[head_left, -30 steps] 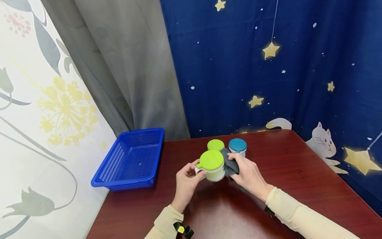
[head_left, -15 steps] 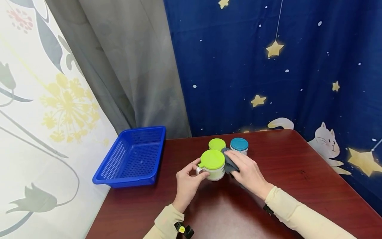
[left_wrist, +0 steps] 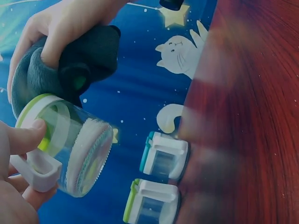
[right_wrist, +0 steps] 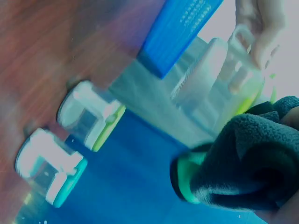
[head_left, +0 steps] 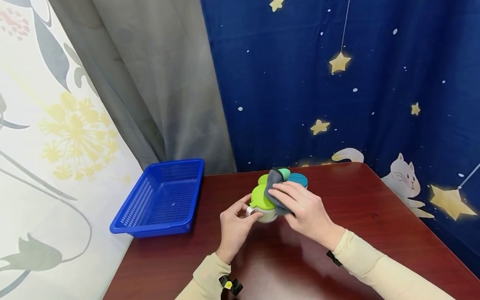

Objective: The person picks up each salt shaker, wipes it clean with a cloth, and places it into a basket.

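My left hand (head_left: 237, 223) holds a clear jar (head_left: 267, 215) with a lime-green lid by its white handle, thumb and fingers about the handle. The left wrist view shows this jar (left_wrist: 88, 154) tilted and raised off the table. My right hand (head_left: 309, 210) grips a bunched dark grey cloth (head_left: 275, 193) with a green underside. The cloth lies over the right part of the lid, hiding some of it. Behind the held jar stand a similar green-lidded jar (left_wrist: 154, 200) and a teal-lidded jar (left_wrist: 166, 156), side by side on the table. Both are partly covered in the head view.
A blue plastic basket (head_left: 121, 227) with perforated sides stands at the table's left edge. The reddish-brown table (head_left: 360, 200) reaches back to a grey curtain (head_left: 180, 91) and a blue star-patterned curtain (head_left: 285, 104). A white floral curtain (head_left: 67, 216) hangs along the left.
The cloth has moved from the jar's right side up onto its lid, and its green underside now shows. My right hand has risen with it. My left hand keeps hold of the handle.
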`<state>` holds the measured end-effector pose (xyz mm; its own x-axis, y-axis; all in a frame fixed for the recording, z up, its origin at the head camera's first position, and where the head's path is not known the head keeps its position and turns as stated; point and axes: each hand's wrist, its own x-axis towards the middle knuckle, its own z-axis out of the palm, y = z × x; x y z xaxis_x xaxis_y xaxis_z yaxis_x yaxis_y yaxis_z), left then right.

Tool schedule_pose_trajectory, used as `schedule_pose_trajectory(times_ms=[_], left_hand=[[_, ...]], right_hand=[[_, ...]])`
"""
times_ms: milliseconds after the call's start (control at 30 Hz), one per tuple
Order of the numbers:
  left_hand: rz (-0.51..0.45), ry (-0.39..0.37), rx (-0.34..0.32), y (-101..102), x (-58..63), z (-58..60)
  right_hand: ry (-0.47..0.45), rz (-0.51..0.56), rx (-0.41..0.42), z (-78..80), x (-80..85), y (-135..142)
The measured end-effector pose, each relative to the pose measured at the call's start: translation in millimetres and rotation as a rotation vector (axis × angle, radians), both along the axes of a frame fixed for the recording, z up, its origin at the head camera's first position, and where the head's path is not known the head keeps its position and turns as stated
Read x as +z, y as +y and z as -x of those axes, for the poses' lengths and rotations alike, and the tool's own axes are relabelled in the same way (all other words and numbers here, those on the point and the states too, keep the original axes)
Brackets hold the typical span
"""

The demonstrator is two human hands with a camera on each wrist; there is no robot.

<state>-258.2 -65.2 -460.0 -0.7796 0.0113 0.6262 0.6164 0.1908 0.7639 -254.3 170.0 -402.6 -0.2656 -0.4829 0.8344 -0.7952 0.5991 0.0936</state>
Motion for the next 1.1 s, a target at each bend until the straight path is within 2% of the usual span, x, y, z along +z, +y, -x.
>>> schedule_pose_trajectory(times_ms=[233,467,667,833,1100], left_hand=[[0.004,0.013,0.005,1.5,1.4,-3.0],[0.011,0.050,0.017,1.9,0.7,-4.0],[-0.010,0.061,0.017,-1.0,-3.5,-7.4],[-0.002,0.030,0.031,-4.2,-2.6,-9.7],[0.006,-0.013,0.031,-3.1,-1.6,-12.6]], right_hand=[[-0.031,-0.040,0.057,-11.4,1.5,-12.7],[-0.009,-0.093,0.095,-21.0,5.8,-24.0],[0.000,-0.153,0.001,-13.7,3.6,-15.2],[-0.038,-0.154,-0.100,-0.8,2.1,0.7],[-0.106,-0.159,-0.115,4.4,-3.3,8.6]])
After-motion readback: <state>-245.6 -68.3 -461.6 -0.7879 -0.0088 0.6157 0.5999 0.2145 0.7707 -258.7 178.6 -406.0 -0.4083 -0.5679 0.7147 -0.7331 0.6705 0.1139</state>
